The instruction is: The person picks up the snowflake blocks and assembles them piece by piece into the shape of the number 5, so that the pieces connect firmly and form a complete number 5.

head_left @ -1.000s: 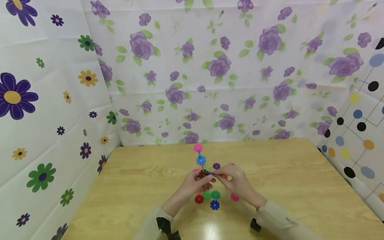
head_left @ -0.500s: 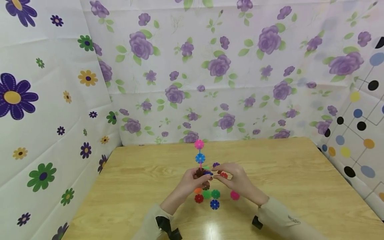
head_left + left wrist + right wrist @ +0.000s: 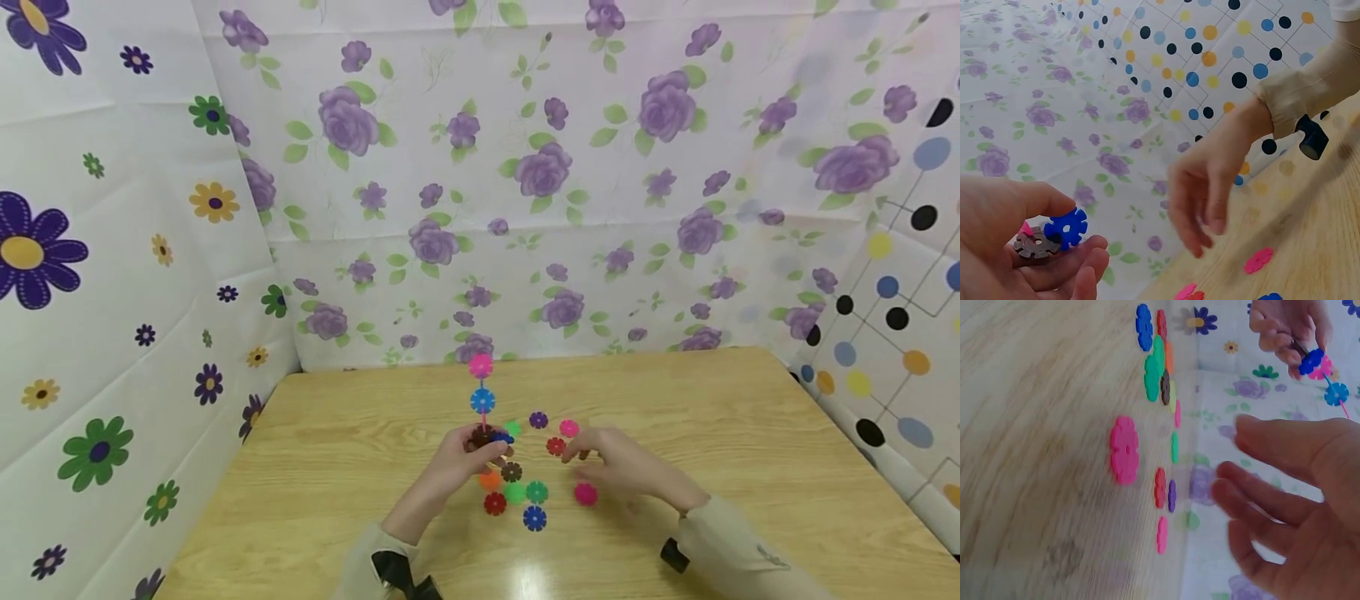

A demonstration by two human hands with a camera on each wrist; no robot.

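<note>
My left hand point(image 3: 453, 462) grips a chain of notched plastic snowflake discs, thumb above and fingers beneath. A brown disc point(image 3: 1036, 245) sits in its fingers, with a dark blue disc point(image 3: 1066, 229) joined beside it under the thumb tip. Above the hand the chain rises through an edge-on pink piece to a light blue disc point(image 3: 482, 401) and a pink disc point(image 3: 481, 366) on top. My right hand point(image 3: 630, 468) hovers over the table, fingers loosely bent, holding nothing. Nearest to it lie a red disc point(image 3: 556, 447) and a magenta disc point(image 3: 586, 494).
Loose discs lie on the wooden table point(image 3: 345, 467): purple point(image 3: 538, 420), pink point(image 3: 568, 427), brown point(image 3: 512, 472), orange point(image 3: 490, 479), dark red point(image 3: 495, 503), blue point(image 3: 535, 518) and several greens. Patterned cloth point(image 3: 435, 292) hangs behind the table and at both sides.
My right hand has let go of the dark blue disc, which stays on the chain, and has moved right. My left hand has shifted slightly left with the chain.
</note>
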